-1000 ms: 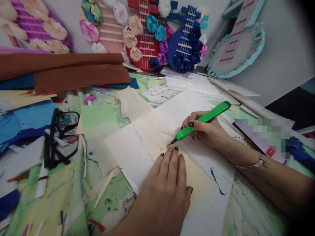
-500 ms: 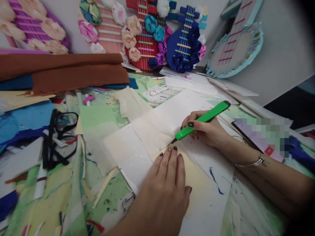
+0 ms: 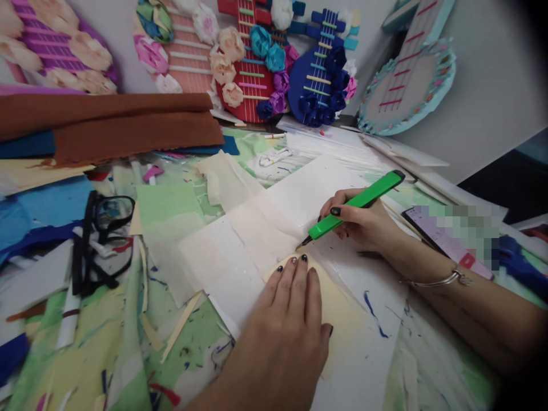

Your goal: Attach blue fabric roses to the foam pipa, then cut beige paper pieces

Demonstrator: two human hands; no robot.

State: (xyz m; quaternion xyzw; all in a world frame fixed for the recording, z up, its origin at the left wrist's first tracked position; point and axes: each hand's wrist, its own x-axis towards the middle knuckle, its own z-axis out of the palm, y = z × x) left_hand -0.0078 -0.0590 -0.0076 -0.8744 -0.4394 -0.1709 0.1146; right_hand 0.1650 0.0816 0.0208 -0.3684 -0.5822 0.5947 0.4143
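My right hand (image 3: 359,220) is closed round a green utility knife (image 3: 355,205), held slanted like a pen. The knife's tip points down and left, at the upper edge of a cream paper piece (image 3: 336,319). My left hand (image 3: 291,314) lies flat on that piece, fingers stretched out, hiding much of it; the fingertips are close to the blade. A thin, pale, translucent sheet (image 3: 265,228) lies just beyond my fingers. Underneath is a white board (image 3: 363,371). Whether the blade touches the paper I cannot tell.
Black-framed glasses (image 3: 103,240) lie among scraps on the left. Brown crepe paper (image 3: 137,128) is further back. Decorated paper instruments, including a blue one (image 3: 314,83), lean on the wall. To the right are a phone (image 3: 445,240) and blue scissor-like handles (image 3: 518,262).
My right hand and the knife have shifted slightly right, the tip moving a little right and up along the paper's edge. My left hand stays in place.
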